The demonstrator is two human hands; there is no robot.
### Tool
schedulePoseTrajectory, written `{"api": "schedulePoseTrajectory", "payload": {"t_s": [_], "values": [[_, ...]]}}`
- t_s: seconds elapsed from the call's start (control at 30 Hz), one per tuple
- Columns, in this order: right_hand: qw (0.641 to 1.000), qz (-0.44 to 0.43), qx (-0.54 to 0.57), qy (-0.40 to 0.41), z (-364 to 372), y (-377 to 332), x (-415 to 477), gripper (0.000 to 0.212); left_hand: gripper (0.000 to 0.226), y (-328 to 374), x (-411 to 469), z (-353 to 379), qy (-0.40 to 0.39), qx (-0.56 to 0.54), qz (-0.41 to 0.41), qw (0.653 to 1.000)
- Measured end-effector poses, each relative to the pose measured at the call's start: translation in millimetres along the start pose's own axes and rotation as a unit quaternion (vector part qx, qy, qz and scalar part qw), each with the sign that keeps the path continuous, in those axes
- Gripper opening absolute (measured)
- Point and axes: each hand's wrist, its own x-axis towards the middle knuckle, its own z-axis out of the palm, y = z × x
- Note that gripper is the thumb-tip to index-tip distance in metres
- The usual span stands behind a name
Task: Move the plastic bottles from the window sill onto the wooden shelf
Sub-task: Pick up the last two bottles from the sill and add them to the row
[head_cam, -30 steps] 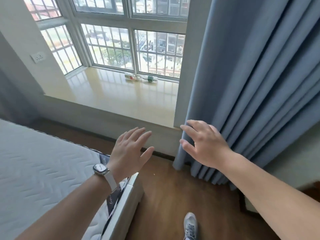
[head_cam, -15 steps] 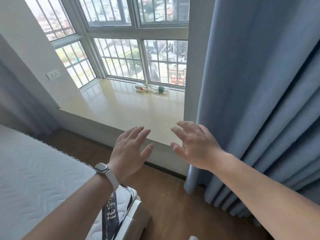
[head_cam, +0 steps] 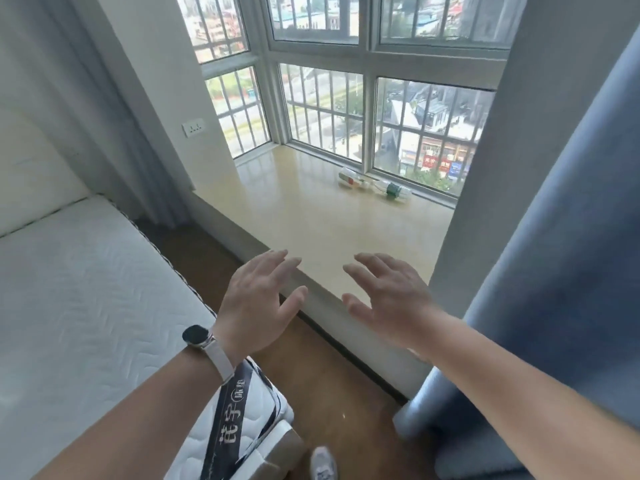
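Two clear plastic bottles lie on their sides at the back of the beige window sill point(head_cam: 311, 216), close to the glass. One has a red label point(head_cam: 350, 178), the other a green label point(head_cam: 393, 190); their ends nearly meet. My left hand point(head_cam: 258, 304), with a watch on its wrist, hovers open over the sill's near edge. Beside it my right hand point(head_cam: 388, 299) is open too, fingers spread, holding nothing. Both hands are well short of the bottles. No wooden shelf is in view.
A white mattress point(head_cam: 86, 306) fills the left side, its corner below my left forearm. A blue curtain point(head_cam: 561, 271) hangs at the right beside a grey pillar point(head_cam: 485, 188). A strip of brown wooden floor point(head_cam: 346, 393) runs between bed and sill; my shoe point(head_cam: 322, 464) shows below.
The view has moved closer to the window and turned left. Both open hands have advanced from in front of the sill to over its near edge; the bottles lie unmoved.
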Motion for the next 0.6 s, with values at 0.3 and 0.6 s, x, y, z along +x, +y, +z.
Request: {"api": "schedulePoseTrajectory", "payload": {"t_s": [0.3, 0.6], "values": [[0.998, -0.043, -0.044, -0.032, 3, -1, 123, 0.07, 0.05, -90, 71, 11, 0.023, 0.026, -0.009, 0.999], [0.995, -0.064, -0.074, -0.013, 13, 2, 247, 0.057, 0.045, -169, 154, 22, 0.022, 0.065, 0.006, 0.998]]}}
